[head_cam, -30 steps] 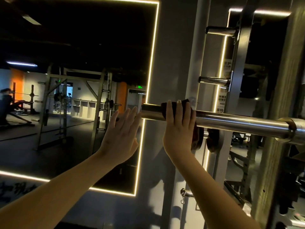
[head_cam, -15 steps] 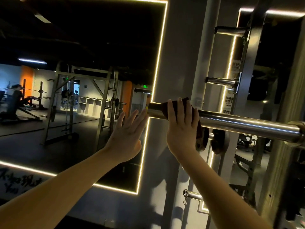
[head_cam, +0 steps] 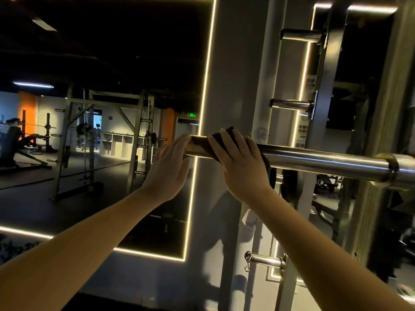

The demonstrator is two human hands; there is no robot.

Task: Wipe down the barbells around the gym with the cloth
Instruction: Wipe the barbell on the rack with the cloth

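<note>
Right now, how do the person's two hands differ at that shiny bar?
The right hand grips a dark cloth round the barbell; the left hand holds nothing. The right hand's fingers curl over the barbell, while the left hand's fingers are straight, their tips at its end. The right hand sits further along the barbell than the left hand. Both are raised with their backs to the camera.

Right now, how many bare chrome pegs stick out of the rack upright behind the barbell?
3: a top peg, a middle peg above the barbell, and a low peg. Another may hide behind the right hand.
</note>
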